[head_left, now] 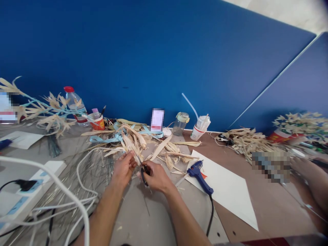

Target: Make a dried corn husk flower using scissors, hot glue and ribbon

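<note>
My right hand [157, 176] is closed round the black handles of a pair of scissors [145, 174], whose blades point up and to the left. Close beside the blades, my left hand [124, 167] has its fingers pinched together. Whatever lies between those fingertips is too small to make out against the husks. Just beyond both hands spreads a loose heap of dried corn husks [138, 136], pale and curling. Light blue ribbon [106, 139] runs through the heap.
At right, a blue glue gun [201, 177] rests on white paper [230, 188]. Thin wires [69, 184], white cables and a power strip [33, 191] lie left. Cups, a bottle [74, 106] and a jar [180, 123] line the blue partition [153, 58]. Another person's hand [304, 171] is far right.
</note>
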A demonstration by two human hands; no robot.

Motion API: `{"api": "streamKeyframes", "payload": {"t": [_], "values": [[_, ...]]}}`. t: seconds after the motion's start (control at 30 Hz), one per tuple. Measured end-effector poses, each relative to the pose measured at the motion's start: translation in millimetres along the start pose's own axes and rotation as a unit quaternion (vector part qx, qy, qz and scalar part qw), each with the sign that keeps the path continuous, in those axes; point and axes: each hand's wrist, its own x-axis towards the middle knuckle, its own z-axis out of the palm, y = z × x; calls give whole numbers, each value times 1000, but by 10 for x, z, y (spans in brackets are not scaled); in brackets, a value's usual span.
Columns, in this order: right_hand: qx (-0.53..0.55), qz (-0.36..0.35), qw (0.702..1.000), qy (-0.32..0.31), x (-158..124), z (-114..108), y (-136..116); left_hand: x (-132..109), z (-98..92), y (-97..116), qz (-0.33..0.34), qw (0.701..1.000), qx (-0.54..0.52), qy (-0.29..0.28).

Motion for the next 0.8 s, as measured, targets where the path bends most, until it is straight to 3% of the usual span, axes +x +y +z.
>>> {"api": "streamKeyframes", "payload": {"t": [0.8], "values": [[184, 15, 982, -34, 60, 83, 140, 4, -8, -21, -6, 1000, 14, -5]]}}
